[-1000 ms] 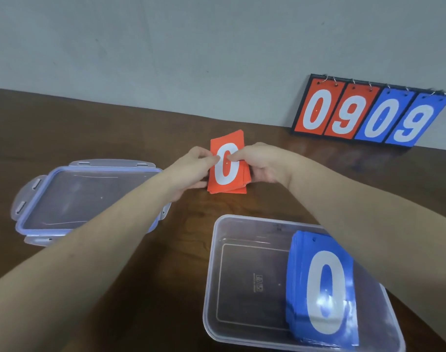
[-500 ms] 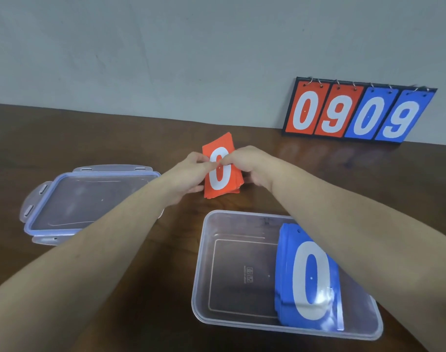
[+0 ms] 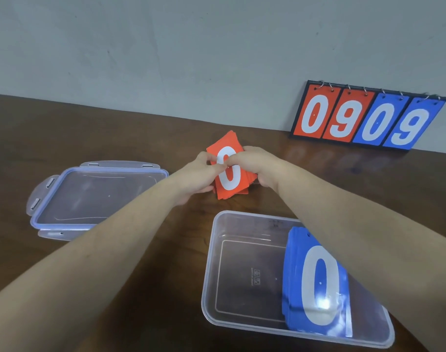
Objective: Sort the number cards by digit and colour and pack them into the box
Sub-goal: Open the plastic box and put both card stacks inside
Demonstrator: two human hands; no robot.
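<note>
Nearest, on the dark wooden desk (image 3: 140, 313): a clear plastic box (image 3: 244, 323), open-topped, with a stack of blue cards (image 3: 316, 288) lying flat against its right side, white 0 on the top card, glare on the lower part. Left half of the box floor bare. Off to the left, a little farther: the box's lid (image 3: 95, 196), clear with a bluish rim and latch tabs, flat on the desk. Beyond the box, mid-desk: a stack of red cards (image 3: 229, 174), top card a white 0, tilted, pinched from both sides. Left hand (image 3: 196, 174) curled round the stack's left edge, thumb on the face. Right hand (image 3: 260, 166) curled round the right edge, thumb and forefinger meeting over the digit. Farthest, leaning against the grey wall (image 3: 191, 47): a ring-bound flip scoreboard (image 3: 366, 118) reading red 0, red 9, blue 0, blue 9.
</note>
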